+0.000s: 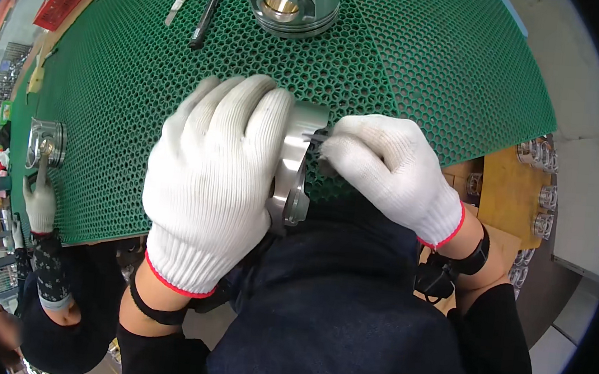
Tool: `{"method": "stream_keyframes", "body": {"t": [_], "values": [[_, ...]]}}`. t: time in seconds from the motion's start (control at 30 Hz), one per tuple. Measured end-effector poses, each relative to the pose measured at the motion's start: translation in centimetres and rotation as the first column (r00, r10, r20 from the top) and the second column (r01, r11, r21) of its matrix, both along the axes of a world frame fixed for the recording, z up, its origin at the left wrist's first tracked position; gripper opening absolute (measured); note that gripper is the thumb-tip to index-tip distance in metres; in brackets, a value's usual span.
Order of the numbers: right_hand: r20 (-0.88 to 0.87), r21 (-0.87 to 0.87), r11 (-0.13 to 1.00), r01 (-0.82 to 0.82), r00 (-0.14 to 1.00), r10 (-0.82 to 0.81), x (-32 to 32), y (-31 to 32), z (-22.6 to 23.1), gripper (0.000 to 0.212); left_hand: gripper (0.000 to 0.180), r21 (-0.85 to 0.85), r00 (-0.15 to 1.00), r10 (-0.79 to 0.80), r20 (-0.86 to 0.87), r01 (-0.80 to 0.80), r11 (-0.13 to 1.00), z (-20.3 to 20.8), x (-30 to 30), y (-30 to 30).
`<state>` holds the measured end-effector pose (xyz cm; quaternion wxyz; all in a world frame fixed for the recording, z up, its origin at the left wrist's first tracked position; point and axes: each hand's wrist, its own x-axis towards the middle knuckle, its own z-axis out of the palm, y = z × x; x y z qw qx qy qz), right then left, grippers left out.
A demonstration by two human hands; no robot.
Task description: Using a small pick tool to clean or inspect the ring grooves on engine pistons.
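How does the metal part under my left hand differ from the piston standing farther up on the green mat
The metal part is partly covered by your left hand; the piston has no visible hand on it. The piston shows a brass-coloured hole in its side; the metal part's visible portion shows none. Both are silvery metal.

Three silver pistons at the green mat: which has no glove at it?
The far piston, at the picture's top edge, right of the black marker. The left hand grips the near piston; a co-worker's gloved hand is at the leftmost piston.
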<state>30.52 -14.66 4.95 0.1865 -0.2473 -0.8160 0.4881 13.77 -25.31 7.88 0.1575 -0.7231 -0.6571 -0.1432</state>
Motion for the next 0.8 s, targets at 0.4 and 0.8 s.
{"method": "stream_keyframes", "body": {"t": [0.4,0.8], "values": [[0.194,0.539,0.795,-0.279,0.959,0.205,0.5,0.5,-0.1,0.028,0.036,-0.397,0.994,0.106,0.026,-0.087,0.914,2.3,-2.1,5.9],[0.09,0.744,0.651,0.152,0.942,-0.323,5.6,5.3,-4.7,0.021,0.083,-0.278,0.865,0.498,0.06,-0.465,0.841,-3.2,-5.8,-12.6]]}}
